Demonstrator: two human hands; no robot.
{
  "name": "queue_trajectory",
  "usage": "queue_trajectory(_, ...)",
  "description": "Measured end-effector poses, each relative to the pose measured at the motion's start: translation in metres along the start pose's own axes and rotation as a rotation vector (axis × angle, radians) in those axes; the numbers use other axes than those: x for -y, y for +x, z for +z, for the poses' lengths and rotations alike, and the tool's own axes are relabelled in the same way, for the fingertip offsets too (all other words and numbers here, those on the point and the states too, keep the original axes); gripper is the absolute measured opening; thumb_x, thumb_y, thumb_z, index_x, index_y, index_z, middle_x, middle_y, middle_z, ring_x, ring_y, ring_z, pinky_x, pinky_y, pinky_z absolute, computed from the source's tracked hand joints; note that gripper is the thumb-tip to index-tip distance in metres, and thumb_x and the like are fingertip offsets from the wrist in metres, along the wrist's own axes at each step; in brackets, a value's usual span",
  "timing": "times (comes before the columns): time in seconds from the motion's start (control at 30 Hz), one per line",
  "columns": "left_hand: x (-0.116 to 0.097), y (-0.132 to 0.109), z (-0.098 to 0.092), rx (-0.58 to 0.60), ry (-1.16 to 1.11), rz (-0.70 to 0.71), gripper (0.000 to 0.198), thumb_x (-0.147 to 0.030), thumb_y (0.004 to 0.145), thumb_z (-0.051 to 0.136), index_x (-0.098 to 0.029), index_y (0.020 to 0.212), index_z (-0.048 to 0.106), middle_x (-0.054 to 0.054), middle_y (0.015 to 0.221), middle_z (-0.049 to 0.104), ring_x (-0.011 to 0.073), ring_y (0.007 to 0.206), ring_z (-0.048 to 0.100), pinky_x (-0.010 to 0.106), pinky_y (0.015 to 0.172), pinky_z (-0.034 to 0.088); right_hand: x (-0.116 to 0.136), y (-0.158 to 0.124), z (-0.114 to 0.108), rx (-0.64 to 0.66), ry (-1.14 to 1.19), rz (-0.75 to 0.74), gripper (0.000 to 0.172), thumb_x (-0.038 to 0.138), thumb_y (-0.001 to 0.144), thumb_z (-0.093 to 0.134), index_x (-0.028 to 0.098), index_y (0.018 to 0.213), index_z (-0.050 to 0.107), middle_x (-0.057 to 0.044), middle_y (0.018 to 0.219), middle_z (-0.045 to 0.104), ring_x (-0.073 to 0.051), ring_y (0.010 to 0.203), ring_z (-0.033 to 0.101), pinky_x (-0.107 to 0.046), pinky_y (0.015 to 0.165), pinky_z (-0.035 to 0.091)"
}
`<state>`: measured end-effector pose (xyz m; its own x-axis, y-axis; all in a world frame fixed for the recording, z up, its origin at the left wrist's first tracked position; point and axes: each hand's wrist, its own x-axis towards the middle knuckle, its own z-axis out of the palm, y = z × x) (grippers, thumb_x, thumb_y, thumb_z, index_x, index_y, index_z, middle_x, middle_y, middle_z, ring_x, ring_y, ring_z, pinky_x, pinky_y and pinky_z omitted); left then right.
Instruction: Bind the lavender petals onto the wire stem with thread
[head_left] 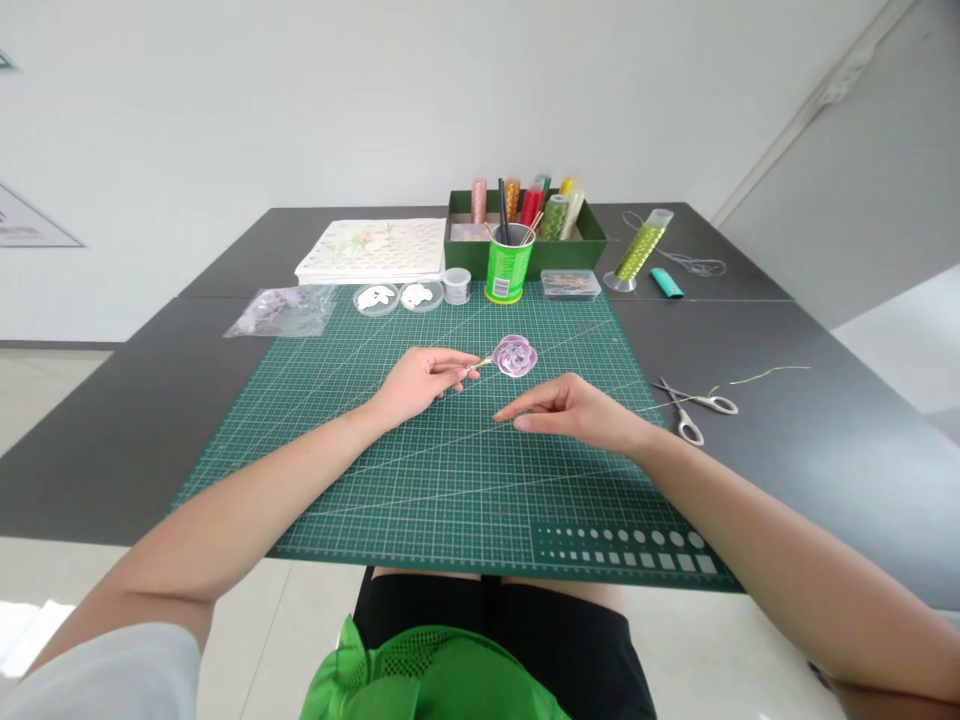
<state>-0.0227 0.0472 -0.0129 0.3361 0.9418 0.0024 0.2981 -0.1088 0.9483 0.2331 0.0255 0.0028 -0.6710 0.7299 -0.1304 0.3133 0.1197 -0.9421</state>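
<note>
Pinched by its thin stem in my left hand is a purple artificial flower, its layered petals pointing right. The stem looks yellow-green just below the bloom. My right hand hovers over the green cutting mat, below and right of the flower and apart from it. Its fingers are bent, with a gap between thumb and index finger and nothing visible between them. A pair of scissors lies with blades spread right of this hand, and a yellow-green thread crosses near it.
At the back, a green box holds several thread spools. Before it stand a green cup with sticks and a clear case. Leftward lie small dishes, a white board and a plastic bag. Rightward stands a yellow-green spool.
</note>
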Motion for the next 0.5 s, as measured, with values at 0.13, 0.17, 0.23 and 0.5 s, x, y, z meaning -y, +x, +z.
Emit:
queue_trajectory(0.13, -0.002, -0.002, 0.001, -0.048, 0.031, 0.030, 0.032, -0.026, 0.089, 0.066, -0.016, 0.117, 0.077, 0.011, 0.100, 0.081, 0.0153, 0.073, 0.068, 0.025, 0.055, 0.047, 0.002, 0.000, 0.000, 0.001, 0.012, 0.057, 0.031, 0.045, 0.083, 0.074, 0.021, 0.100, 0.084, -0.001, 0.072, 0.072, -0.009, 0.056, 0.048, -0.024, 0.052, 0.033)
queue_trajectory(0.17, -0.003, -0.002, 0.001, -0.068, 0.026, 0.030, 0.033, -0.026, 0.089, 0.066, -0.016, 0.117, 0.077, 0.011, 0.100, 0.081, 0.0156, 0.074, 0.068, 0.025, 0.055, 0.047, 0.002, 0.001, 0.000, -0.011, 0.002, 0.087, 0.031, 0.044, 0.083, 0.074, 0.020, 0.098, 0.084, -0.001, 0.072, 0.072, -0.009, 0.056, 0.049, -0.025, 0.052, 0.034)
queue_trajectory(0.23, -0.004, -0.003, 0.001, -0.104, 0.008, 0.026, 0.032, -0.026, 0.089, 0.066, -0.016, 0.117, 0.077, 0.011, 0.101, 0.081, 0.0159, 0.075, 0.068, 0.025, 0.055, 0.047, -0.001, 0.003, -0.002, -0.051, -0.024, 0.161, 0.031, 0.045, 0.082, 0.074, 0.019, 0.097, 0.084, 0.001, 0.063, 0.068, -0.008, 0.051, 0.044, -0.025, 0.049, 0.032)
queue_trajectory(0.5, -0.002, 0.003, -0.006, -0.270, -0.056, 0.080, 0.036, -0.030, 0.087, 0.069, -0.014, 0.117, 0.078, 0.013, 0.104, 0.080, 0.0153, 0.075, 0.067, 0.024, 0.056, 0.046, -0.014, 0.006, -0.005, -0.092, -0.056, 0.204, 0.014, 0.034, 0.079, 0.077, 0.024, 0.082, 0.085, -0.004, 0.089, 0.082, -0.020, 0.082, 0.073, -0.034, 0.076, 0.056)
